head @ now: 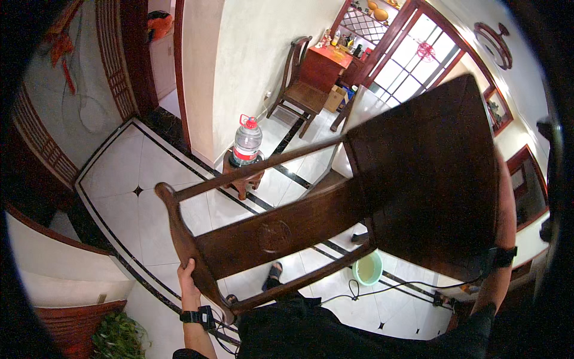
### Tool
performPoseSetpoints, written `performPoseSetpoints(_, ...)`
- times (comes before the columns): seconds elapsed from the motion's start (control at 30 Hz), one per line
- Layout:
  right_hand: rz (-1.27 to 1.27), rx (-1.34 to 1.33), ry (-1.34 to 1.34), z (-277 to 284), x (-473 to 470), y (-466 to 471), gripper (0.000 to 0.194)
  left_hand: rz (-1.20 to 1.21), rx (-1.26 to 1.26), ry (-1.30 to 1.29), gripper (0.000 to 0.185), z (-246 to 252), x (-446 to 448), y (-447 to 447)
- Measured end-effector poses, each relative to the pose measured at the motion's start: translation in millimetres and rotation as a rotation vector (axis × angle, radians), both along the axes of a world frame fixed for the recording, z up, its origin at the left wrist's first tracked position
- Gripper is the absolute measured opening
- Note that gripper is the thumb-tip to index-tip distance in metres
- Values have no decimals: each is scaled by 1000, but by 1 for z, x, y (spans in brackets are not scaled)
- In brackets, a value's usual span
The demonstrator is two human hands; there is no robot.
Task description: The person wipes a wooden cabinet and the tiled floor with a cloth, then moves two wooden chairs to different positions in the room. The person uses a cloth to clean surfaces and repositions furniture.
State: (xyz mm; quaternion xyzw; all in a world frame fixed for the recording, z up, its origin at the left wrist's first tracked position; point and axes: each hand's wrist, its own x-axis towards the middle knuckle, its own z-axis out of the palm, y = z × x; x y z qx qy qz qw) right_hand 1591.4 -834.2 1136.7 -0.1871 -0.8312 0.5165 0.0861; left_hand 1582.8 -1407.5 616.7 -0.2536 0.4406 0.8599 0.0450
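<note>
A dark wooden chair (287, 224) is held sideways in front of me, off the floor. Its backrest, with a carved round emblem on the middle splat, points left, and the broad seat (426, 175) is on the right. My left hand (188, 273) grips the curved top rail, thumb on the near face and the other fingers mostly hidden behind. Along the seat's right edge runs my right forearm; the seat hides my right hand, so its hold cannot be seen. Both wrists wear black straps, with cables about them.
A large water bottle (247, 141) stands on a small carved wooden stool (242, 177) beyond the chair. Another wooden chair (302, 94) is by the wall near a red-topped cabinet (329, 56). Below the held chair are a green basin (368, 269) and a cable (394, 287). A leafy plant (119, 339) is lower left.
</note>
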Motion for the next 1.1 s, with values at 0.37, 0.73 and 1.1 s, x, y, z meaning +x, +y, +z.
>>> performPoseSetpoints(0.37,244,-78,127,-31,-244,128,70,602,-163,-68,68,31,-34,72)
performPoseSetpoints(0.73,378,-243,159,-111,-517,201,71,635,-389,170,48,147,-146,148)
performPoseSetpoints(1.1,360,-485,36,-269,-695,267,72,534,-668,-24,49,220,-220,190)
